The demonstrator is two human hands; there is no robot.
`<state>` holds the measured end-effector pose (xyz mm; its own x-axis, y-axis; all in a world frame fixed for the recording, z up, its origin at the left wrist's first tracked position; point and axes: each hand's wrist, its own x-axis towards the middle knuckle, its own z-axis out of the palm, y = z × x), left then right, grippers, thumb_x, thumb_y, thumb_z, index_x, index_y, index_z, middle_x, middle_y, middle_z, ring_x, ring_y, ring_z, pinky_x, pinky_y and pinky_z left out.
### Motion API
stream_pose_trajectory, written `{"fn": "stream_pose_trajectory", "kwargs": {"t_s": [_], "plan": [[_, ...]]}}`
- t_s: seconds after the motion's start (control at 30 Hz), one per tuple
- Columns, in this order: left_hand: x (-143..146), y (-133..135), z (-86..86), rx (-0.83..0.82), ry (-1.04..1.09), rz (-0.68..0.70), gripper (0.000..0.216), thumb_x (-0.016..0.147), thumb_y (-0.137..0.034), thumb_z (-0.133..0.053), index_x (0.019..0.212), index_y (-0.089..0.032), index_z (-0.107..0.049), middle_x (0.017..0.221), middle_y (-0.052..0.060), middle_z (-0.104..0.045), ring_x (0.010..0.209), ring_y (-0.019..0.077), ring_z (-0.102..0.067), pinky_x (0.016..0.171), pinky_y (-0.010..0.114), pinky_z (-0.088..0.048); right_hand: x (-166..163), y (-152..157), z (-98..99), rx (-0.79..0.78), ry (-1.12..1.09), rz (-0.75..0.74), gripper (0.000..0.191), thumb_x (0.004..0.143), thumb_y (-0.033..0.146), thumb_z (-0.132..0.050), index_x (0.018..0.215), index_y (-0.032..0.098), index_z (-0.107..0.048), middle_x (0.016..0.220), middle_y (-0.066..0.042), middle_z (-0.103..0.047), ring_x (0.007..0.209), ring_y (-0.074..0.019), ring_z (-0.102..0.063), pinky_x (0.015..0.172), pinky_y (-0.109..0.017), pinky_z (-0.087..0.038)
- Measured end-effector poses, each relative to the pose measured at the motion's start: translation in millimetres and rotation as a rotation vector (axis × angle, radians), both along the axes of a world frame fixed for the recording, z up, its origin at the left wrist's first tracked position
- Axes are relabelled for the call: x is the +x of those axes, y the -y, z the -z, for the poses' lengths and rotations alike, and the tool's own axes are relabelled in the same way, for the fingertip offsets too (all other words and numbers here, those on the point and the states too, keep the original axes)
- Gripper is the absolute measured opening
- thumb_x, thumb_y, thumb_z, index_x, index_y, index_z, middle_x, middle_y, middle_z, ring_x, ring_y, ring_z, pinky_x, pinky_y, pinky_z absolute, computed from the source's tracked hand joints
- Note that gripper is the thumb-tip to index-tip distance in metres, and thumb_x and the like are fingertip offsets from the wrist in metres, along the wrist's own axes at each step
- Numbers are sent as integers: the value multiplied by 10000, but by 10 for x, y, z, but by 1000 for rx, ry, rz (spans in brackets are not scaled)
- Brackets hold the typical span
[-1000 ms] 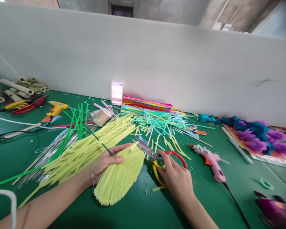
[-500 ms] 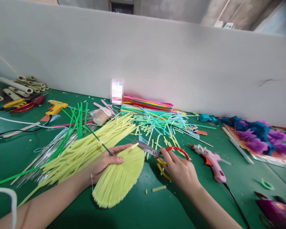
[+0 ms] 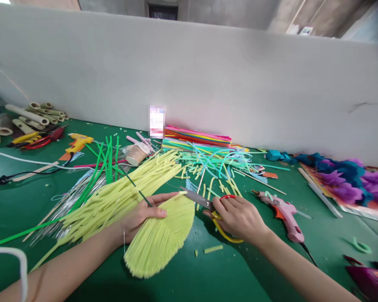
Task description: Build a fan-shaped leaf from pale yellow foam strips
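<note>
My left hand (image 3: 146, 216) is closed around a pale yellow leaf shape (image 3: 160, 239) made of pipe cleaners laid side by side, its thumb on the upper face. A dark green stem (image 3: 141, 195) rises out of that hand. My right hand (image 3: 239, 218) grips scissors (image 3: 200, 199) with red and yellow handles. Their blades point left and meet the short yellow stub (image 3: 183, 193) at the leaf's top edge; whether they are fully closed I cannot tell. A bundle of yellow pipe cleaners (image 3: 113, 199) lies beside my left forearm.
A pink glue gun (image 3: 285, 212) lies right of my right hand, a yellow glue gun (image 3: 78, 143) at the left. Cut yellow pieces (image 3: 213, 248) and turquoise strands (image 3: 220, 161) are scattered about. Purple and blue flowers (image 3: 343, 180) lie far right; bamboo tubes (image 3: 34, 115) at the back left.
The scissor handles have come closer together and the blades now sit over the stub on the leaf. The whole view has shifted slightly. My left hand keeps its hold.
</note>
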<state>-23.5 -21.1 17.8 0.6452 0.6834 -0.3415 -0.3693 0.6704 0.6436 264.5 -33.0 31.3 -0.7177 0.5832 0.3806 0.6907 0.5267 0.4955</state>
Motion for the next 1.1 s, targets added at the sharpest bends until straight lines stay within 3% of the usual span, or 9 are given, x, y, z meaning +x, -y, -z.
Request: {"fn": "stream_pose_trajectory", "kwargs": {"t_s": [0.33,0.47,0.57,0.63,0.77,0.83,0.9,0.97,1.1], "plan": [[2,-28,6,3,-22,-11,536,696,-78,-710,1212,-215,-664,1168,116,-706,936,265,-702,855,391,-527,21,52,37,-109,-75,19,338,972,330,-468,685,184,-571,490,13,-552,436,-115,-492,501,-290,-224],[5,-20,-23,7,-25,-21,511,687,-76,-718,1175,-223,-686,1160,104,-710,934,263,-701,851,395,-530,6,84,9,-154,-140,336,326,940,448,-483,771,190,-590,531,-10,-610,437,-147,-554,461,-276,-177],[-8,-7,-23,13,-36,-14,498,686,-88,-732,1162,-227,-694,1149,102,-714,930,263,-703,860,397,-526,-20,137,3,-339,-216,606,279,905,461,-526,805,207,-585,637,-31,-678,461,-181,-608,428,-264,-151],[-20,3,-8,19,-41,0,474,703,-112,-741,1159,-234,-696,1150,99,-716,938,267,-703,868,407,-525,-26,184,-27,-487,-256,660,147,849,366,-616,853,219,-606,727,-39,-707,542,-205,-660,419,-255,-217],[-41,19,10,44,-84,28,387,740,-159,-756,1121,-216,-716,1128,99,-730,958,250,-701,875,370,-526,-78,240,-229,-697,-455,529,206,807,256,-634,1007,226,-673,932,-81,-723,716,-231,-704,540,-283,-434],[-44,24,1,53,-117,42,360,751,-180,-760,1108,-201,-723,1113,106,-737,963,242,-702,886,353,-518,-179,233,-353,-852,-750,460,207,882,334,-549,984,235,-700,891,-64,-732,749,-221,-696,613,-301,-490],[-45,27,-4,67,-139,55,353,750,-196,-766,1101,-191,-726,1099,112,-742,959,242,-705,894,350,-511,-327,212,-425,-1110,-1099,371,271,892,416,-536,973,229,-715,862,-49,-733,738,-199,-684,614,-288,-517],[-47,27,9,92,-146,72,377,744,-205,-773,1116,-184,-718,1092,124,-744,951,254,-709,886,361,-514,-480,190,-420,-1382,-1332,297,325,872,458,-569,991,195,-718,837,-46,-720,755,-183,-672,623,-270,-532],[-50,28,57,148,-126,95,399,753,-214,-765,1145,-179,-698,1089,139,-743,944,273,-714,867,387,-525,-643,162,-282,-1523,-1589,263,332,806,467,-664,885,154,-742,738,-21,-675,652,-121,-607,616,-238,-517]]}}
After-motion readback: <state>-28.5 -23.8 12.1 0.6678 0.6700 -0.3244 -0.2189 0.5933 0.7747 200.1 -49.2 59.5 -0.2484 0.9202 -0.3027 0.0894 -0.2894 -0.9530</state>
